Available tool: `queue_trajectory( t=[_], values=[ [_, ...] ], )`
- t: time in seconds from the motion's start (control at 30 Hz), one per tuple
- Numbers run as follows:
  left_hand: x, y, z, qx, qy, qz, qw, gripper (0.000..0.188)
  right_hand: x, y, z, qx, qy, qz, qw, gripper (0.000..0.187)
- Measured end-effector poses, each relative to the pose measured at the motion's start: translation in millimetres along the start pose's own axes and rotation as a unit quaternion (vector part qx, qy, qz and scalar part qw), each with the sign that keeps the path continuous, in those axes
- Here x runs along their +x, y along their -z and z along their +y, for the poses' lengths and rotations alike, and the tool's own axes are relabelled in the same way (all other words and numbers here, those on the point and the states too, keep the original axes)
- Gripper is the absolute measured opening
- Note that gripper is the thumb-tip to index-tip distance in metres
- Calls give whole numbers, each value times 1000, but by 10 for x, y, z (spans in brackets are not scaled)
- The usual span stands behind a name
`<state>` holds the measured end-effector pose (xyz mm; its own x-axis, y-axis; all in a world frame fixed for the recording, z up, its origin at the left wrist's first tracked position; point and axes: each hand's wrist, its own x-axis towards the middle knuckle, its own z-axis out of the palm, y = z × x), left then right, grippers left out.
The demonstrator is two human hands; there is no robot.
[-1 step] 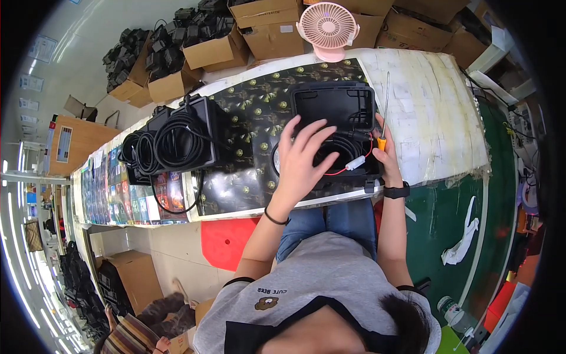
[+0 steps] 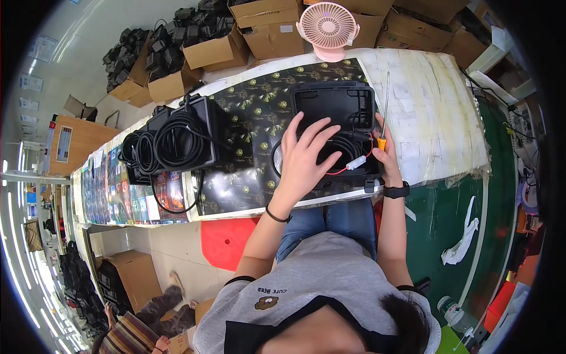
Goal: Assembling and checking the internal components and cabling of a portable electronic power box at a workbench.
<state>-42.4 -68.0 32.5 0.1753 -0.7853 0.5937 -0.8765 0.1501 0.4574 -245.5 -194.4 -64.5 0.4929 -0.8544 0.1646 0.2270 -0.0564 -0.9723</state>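
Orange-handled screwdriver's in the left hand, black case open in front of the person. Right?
One thing off: the head view shows the orange-handled screwdriver in the right hand, not the left hand. The black case is open in front of the person, as you say.

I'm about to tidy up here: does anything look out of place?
A crumpled white scrap lies on the green floor, off to the right, as if dropped; its material is unclear. Around the open black case, nothing stands out.

Legible dark lettering (image 2: 272,290) stands on the grey fabric shirt (image 2: 339,280) below the pink round plastic fan (image 2: 328,28); the brown cardboard box (image 2: 268,41) left of it bears small print (image 2: 273,13).
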Motion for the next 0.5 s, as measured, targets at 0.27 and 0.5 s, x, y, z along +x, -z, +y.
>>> queue_trajectory(
  t=[0.27,0.5],
  values=[
    [-41,6,-27,-40,5,-25,999,47,-26,-1,-21,9,-4,1,1000,95],
    [-187,434,-260,-29,79,341,936,47,-16,38,26,2,-2,7,1000,92]
  ],
)
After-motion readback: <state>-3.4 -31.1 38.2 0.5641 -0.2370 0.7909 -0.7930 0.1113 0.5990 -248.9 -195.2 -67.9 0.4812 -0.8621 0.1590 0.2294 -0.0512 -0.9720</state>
